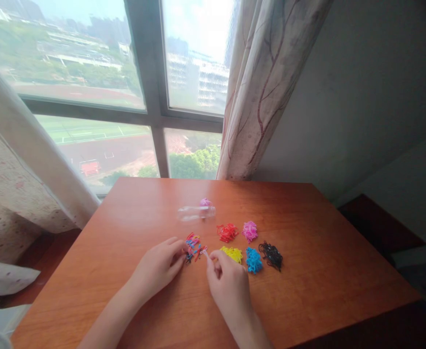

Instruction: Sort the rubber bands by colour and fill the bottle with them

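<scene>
Filling the lower frame, a brown table runs up to a window at upper left, with patterned curtains either side and a grey wall at upper right. Near the table's far edge lie a clear bottle and a pink clump. Right of centre sit red, pink, yellow, blue and black piles. Both forearms reach in from the bottom edge. At lower centre, the left hand curves beside the mixed pile, fingertips at its left edge; whether they grip anything I cannot tell. The right hand, fingers curled, pinches a pale pink band at the pile's right edge.
</scene>
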Motion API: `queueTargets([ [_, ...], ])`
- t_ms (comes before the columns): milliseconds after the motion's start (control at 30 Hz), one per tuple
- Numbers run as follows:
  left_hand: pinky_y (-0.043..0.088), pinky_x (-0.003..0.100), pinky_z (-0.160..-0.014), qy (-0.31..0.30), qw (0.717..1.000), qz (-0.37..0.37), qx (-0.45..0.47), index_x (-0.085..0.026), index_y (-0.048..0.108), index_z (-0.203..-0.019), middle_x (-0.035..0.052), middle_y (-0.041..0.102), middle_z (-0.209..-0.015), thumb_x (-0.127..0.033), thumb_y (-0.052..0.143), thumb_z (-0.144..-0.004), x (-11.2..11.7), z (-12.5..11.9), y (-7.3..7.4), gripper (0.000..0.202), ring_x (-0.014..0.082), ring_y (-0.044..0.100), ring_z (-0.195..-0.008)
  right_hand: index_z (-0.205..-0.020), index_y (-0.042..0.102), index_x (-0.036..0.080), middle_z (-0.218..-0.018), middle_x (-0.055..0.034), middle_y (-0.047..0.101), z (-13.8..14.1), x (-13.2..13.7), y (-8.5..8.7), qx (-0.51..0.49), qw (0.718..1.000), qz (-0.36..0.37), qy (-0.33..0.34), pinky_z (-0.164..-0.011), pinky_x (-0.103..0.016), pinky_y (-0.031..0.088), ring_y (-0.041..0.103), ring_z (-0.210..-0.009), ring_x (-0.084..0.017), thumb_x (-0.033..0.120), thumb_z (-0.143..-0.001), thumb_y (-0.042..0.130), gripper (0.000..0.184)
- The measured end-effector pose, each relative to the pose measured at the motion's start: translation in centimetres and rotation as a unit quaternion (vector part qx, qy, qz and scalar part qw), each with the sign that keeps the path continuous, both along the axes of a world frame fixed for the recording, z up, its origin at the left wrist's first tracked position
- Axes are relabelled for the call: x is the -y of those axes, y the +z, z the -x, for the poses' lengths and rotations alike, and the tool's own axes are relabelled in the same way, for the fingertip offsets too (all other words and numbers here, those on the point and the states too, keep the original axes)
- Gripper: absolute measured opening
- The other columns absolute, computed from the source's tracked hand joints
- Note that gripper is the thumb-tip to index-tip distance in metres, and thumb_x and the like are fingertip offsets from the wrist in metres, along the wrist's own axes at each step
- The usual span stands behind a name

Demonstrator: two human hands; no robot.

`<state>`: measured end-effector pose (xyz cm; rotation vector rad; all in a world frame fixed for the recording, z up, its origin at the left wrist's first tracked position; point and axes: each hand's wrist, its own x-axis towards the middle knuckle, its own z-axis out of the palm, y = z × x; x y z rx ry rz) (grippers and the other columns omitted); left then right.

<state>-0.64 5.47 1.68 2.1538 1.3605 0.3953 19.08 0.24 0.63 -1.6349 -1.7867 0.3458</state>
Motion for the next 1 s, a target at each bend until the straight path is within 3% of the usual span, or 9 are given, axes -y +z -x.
queueTargets([
  [200, 0.039, 0.025, -0.066, 0.001, 1.0, -0.003, -0.021, -0.022, 0.063, -0.088, 0.0019, 0.06, -0.085, -0.021, 0.043, -0.089, 0.2, -0.1, 0.3, 0.021, 0.0169, 0.057, -0.075, -0.08, 0.066, 0.023, -0.057, 0.002, 0.059, -8.3, -3.4, 2.1, 0.083, 0.989, 0.018, -0.125, -0.054, -0.024, 0.027, 0.054, -0.055, -0.015, 0.03, -0.091, 0.053, 0.018],
  [367, 0.039, 0.025, -0.065, 0.002, 1.0, -0.008, -0.021, -0.022, 0.062, -0.087, 0.0017, 0.06, -0.086, -0.02, 0.042, -0.09, 0.2, -0.1, 0.2, 0.021, 0.0167, 0.057, -0.075, -0.08, 0.068, 0.023, -0.061, 0.0018, 0.061, -12.3, -5.4, 1.7, 0.159, 0.975, 0.095, -0.125, -0.053, -0.024, 0.024, 0.056, -0.059, -0.014, 0.023, -0.088, 0.056, 0.014],
  [767, 0.039, 0.024, -0.068, 0.0, 1.0, -0.011, -0.005, -0.023, 0.061, -0.089, 0.0013, 0.062, -0.09, -0.018, 0.043, -0.09, 0.1, -0.1, -0.3, 0.019, 0.0164, 0.058, -0.078, -0.085, 0.069, 0.024, -0.065, 0.0003, 0.064, -12.9, -7.5, 1.3, 0.176, 0.966, 0.14, -0.129, -0.052, -0.025, 0.022, 0.055, -0.059, -0.014, 0.026, -0.092, 0.054, 0.017],
  [1000, 0.04, 0.025, -0.067, 0.007, 1.0, -0.002, -0.008, -0.023, 0.062, -0.088, 0.0019, 0.062, -0.088, -0.02, 0.043, -0.089, 0.2, -0.1, 0.3, 0.019, 0.0164, 0.058, -0.075, -0.089, 0.07, 0.025, -0.072, -0.0012, 0.069, -11.0, -5.1, 1.5, 0.146, 0.978, 0.085, -0.12, -0.055, -0.024, 0.029, 0.062, -0.067, -0.016, 0.025, -0.091, 0.054, 0.016],
])
